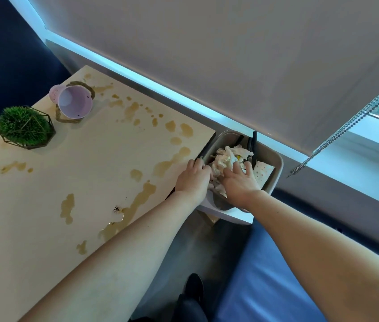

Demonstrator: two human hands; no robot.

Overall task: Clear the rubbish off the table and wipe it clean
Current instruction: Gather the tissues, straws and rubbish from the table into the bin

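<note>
A pale wooden table (pixel 79 173) carries many brown spill stains (pixel 141 201) and a small dark crumb (pixel 116 209). Off its right end stands a beige bin (pixel 276 168) holding crumpled white paper (pixel 226 156), black straws (pixel 252 141) and a dotted napkin (pixel 262 173). My left hand (pixel 192 178) is at the bin's near rim by the table corner, fingers curled into the paper. My right hand (pixel 239 182) lies flat on the paper with fingers spread, inside the bin.
A pink cup (pixel 74 102) lies tipped on a rope coaster at the table's far left, beside a green plant ball (pixel 25 127) in a wire frame. The bin rests on a white ledge (pixel 232 216). A blue seat (pixel 265 263) is below right; a blind chain (pixel 346 126) hangs right.
</note>
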